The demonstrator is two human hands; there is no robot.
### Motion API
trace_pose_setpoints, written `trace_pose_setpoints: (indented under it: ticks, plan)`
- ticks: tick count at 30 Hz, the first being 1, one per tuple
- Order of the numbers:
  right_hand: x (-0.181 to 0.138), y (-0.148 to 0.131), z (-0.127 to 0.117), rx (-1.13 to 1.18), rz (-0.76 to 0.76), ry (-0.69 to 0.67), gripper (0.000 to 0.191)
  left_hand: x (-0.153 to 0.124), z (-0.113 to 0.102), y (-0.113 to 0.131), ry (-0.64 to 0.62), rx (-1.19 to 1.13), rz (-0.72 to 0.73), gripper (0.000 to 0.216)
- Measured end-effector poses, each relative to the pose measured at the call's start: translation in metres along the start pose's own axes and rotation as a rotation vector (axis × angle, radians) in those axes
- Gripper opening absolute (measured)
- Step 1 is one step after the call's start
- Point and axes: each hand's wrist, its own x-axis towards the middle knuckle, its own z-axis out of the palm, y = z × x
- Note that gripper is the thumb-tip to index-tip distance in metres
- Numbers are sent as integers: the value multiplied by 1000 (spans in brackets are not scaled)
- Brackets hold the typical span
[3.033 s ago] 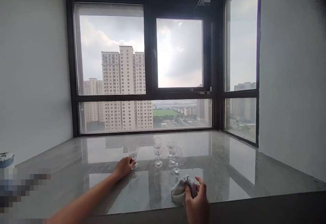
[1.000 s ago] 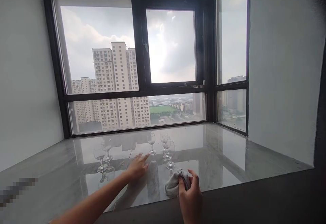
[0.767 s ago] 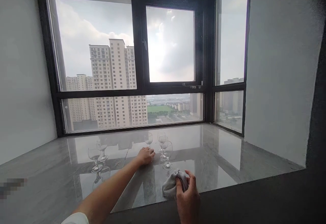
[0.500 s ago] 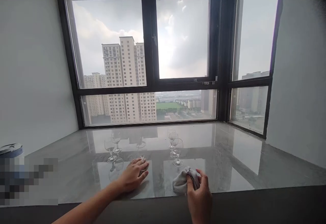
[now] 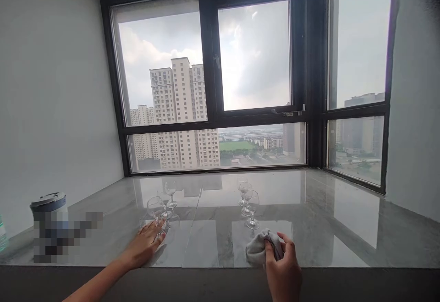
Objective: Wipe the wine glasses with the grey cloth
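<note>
My left hand rests low on the sill with its fingers around the stem and foot of a clear wine glass. That glass stands upright; its foot is mostly hidden by the fingers. Just behind it are two more wine glasses, a middle one and a rear one. My right hand pinches a crumpled grey cloth that touches the sill. Beyond the cloth, three stemmed glasses stand in a row, the nearest glass closest to it.
The glossy grey sill reflects the window and has a front edge close to me. A lidded container stands at the left, partly blurred out, with a greenish bottle at the frame's edge. Dark-framed windows rise behind.
My left hand has slid left with the wine glass, from the middle of the sill to the left-hand glasses. My right hand still holds the cloth. The view has shifted left and tilted slightly.
</note>
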Motion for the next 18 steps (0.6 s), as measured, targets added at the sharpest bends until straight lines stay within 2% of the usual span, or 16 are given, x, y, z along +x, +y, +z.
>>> trace_pose_setpoints:
  ticks: [2, 5, 7, 8, 10, 12, 13, 15, 18]
  plan:
    - [0, 0, 0, 2, -20, 13, 58, -7, 2, 0, 29, 34, -33, 63]
    - [0, -1, 0, 18, -23, 18, 60, -27, 12, 5, 51, 108, -164, 61]
    - [0, -1, -1, 23, -17, 11, 61, -42, 20, 20, 97, 136, -210, 62]
    - [0, -2, -1, 23, -11, 6, 61, -48, 23, 32, 124, 131, -185, 62]
    - [-1, -3, -2, 21, 5, -4, 60, -53, 23, 68, 134, 75, -20, 59]
    - [-1, -3, -2, 27, 19, -15, 60, -45, 19, 116, 10, -38, 211, 55]
    - [0, -3, -3, 33, 20, -18, 60, -35, 17, 142, -60, -86, 309, 54]
    - [1, -1, -4, 53, 20, -15, 60, -7, 18, 193, -107, -126, 497, 58]
    - [2, 2, -5, 94, 17, 0, 58, 41, 33, 256, -79, -160, 712, 71]
